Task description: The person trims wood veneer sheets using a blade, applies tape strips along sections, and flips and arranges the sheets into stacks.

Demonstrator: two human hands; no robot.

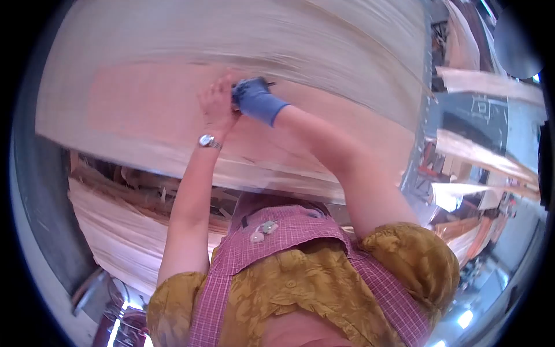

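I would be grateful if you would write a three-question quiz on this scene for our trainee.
1. Multiple choice: which wrist wears the round-faced, silver-coloured metal wristwatch? (a) left (b) right
2. True or false: the right hand is bare.
3. Fill in the blank: over the broad, pinkish-tan, wood-like sheet, the left hand and the right hand are close ____, not far apart.

Key:
1. (a), left.
2. False; it wears a blue fabric glove.
3. Together.
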